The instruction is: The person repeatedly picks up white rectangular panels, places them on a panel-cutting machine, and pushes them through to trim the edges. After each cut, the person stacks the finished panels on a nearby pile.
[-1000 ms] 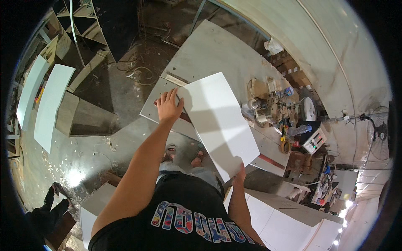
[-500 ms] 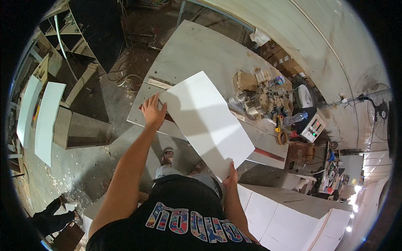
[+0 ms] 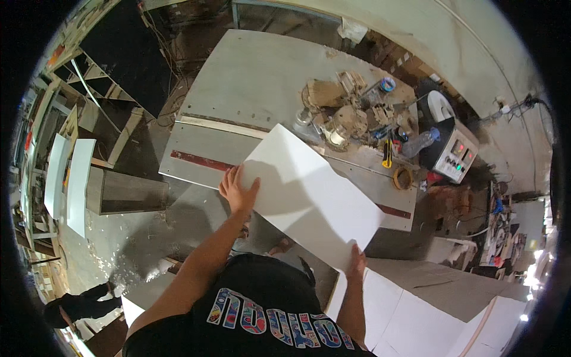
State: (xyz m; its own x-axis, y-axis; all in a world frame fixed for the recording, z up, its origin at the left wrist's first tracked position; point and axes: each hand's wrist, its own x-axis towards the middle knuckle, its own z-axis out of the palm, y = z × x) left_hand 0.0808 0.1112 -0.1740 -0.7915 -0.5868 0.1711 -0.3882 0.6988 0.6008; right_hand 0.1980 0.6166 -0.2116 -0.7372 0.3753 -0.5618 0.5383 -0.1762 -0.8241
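Mid-frame, the left hand (image 3: 239, 191) lies spread against 1 white panel (image 3: 315, 193); the right hand (image 3: 357, 263) grips its lower end, fingers apparently underneath.

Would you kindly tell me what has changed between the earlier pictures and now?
Relative to the table, the white panel and left hand have shifted rightward and away from the far edge, baring more of the dark red strip at its left end. The right hand still holds the near end; the bottle and yellow cutter stayed put.
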